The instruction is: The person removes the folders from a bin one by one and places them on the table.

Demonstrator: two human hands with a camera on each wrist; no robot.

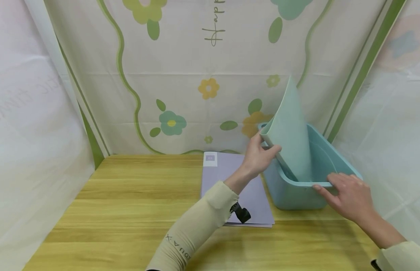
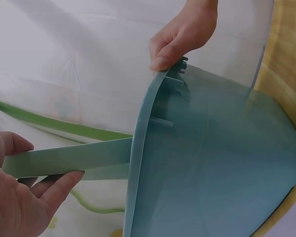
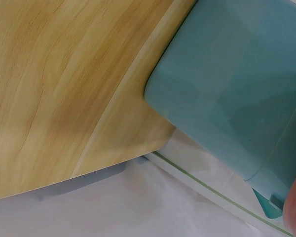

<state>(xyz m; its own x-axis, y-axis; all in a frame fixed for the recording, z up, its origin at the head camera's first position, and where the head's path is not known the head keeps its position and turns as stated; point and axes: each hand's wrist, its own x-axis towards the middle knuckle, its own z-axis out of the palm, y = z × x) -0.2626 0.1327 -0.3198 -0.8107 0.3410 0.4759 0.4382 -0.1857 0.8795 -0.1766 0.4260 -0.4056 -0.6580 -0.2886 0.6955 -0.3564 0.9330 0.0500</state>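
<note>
My left hand (image 1: pixel 258 156) pinches the spine edge of a pale green folder (image 1: pixel 291 131), thumb on one side and fingers on the other. The folder stands tilted, its lower end inside a blue plastic bin (image 1: pixel 297 197) and its upper corner well above the rim. In the left wrist view the green folder (image 2: pixel 69 158) passes behind the bin's rim (image 2: pixel 140 143). My right hand (image 1: pixel 352 194) grips the bin's near right rim, thumb outside and fingers over the edge. Left of the bin, a lilac folder (image 1: pixel 226 188) with a white label lies flat, partly hidden by my left forearm.
The wooden table (image 1: pixel 145 199) extends to the left and front. A floral-print cloth (image 1: pixel 210 113) hangs behind it, with more cloth along both sides. The bin stands near the back right corner, close to the right cloth (image 1: pixel 385 150).
</note>
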